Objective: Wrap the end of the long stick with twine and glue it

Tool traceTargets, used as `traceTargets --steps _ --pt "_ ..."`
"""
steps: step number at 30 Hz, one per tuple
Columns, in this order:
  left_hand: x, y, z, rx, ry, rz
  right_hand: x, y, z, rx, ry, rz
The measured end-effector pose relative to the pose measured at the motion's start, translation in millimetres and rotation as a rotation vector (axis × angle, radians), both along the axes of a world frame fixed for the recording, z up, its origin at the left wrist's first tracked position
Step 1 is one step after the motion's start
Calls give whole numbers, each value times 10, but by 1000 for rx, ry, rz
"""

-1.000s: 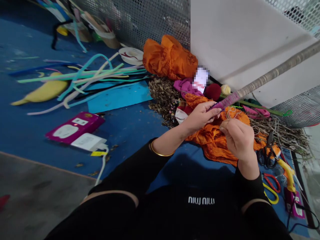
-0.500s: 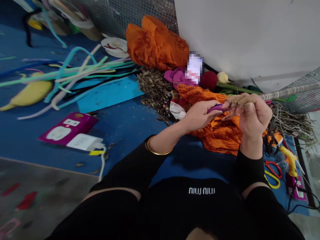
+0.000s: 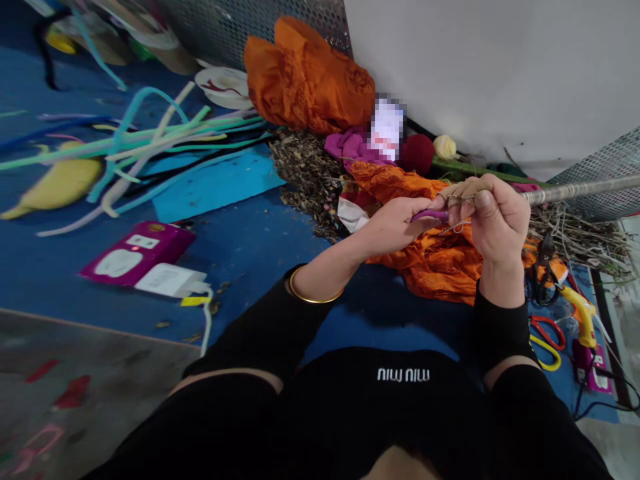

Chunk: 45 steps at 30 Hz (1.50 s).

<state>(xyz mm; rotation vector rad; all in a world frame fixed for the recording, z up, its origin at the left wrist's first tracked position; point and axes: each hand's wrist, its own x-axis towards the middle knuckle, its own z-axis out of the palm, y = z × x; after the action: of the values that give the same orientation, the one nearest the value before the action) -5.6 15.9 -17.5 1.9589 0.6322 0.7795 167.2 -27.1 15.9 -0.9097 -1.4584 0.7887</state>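
My left hand is closed on a purple-handled tool, whose far end is hidden by the fingers. Close beside it, my right hand pinches a thin wire or twig between thumb and fingers. A loose thin loop hangs just below, between the hands. From behind the right hand a long wrapped rod runs out to the right; whether the hand touches it is unclear. Crumpled orange cloth lies under both hands.
Left on the blue table are pipe cleaners, a yellow gourd-like object and a purple power strip. Behind the hands are a lit phone and dried plant bits. Black scissors and a yellow glue gun lie right.
My right hand has moved slightly left and up, with its pinch kept. More of the thin loop shows between the hands. The whole view has shifted a little.
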Motion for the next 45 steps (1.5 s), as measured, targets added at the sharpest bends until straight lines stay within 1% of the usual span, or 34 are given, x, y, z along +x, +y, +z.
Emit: traceTargets --steps 2,5,10,12,14,18,20,22,25,28,31,33,35,37,39,42,45 --pt "-5 6 -14 9 4 9 10 10 -25 -40 35 -24" --pt "-4 -7 -16 88 81 42 -13 13 -16 -103 75 -42" --pt "20 -104 59 297 382 122 -98 -5 70 -139 66 -45" --pt "36 -143 80 382 503 153 -113 7 73 -140 47 -57" --pt "53 -165 73 459 569 183 -109 32 50 -137 20 -67" --pt "84 -169 -5 570 552 260 -70 77 -9 -117 -36 -109" --pt "101 -169 -42 601 531 295 -49 84 -21 -114 -42 -128" --pt "117 -175 -60 618 526 302 -35 86 -26 -136 -21 -130" --pt "128 -184 -56 638 569 275 -28 92 -35 -165 -1 -118" --pt "105 -179 -37 658 623 264 -20 96 -27 -143 -54 -111" --pt "40 -150 -16 632 563 298 47 59 48 -131 -34 -128" --pt "-24 -111 4 586 461 338 159 -3 139 -145 35 -162" --pt "-103 -52 32 531 360 388 339 -89 243 -157 69 -187" --pt "-198 21 70 473 280 427 585 -183 332 -168 46 -174" --pt "-307 99 118 414 221 439 882 -274 384 -215 39 -150" --pt "-483 194 208 333 153 402 1376 -399 383 -132 65 -177" --pt "-655 246 307 257 124 345 1839 -496 322 -19 125 -355"
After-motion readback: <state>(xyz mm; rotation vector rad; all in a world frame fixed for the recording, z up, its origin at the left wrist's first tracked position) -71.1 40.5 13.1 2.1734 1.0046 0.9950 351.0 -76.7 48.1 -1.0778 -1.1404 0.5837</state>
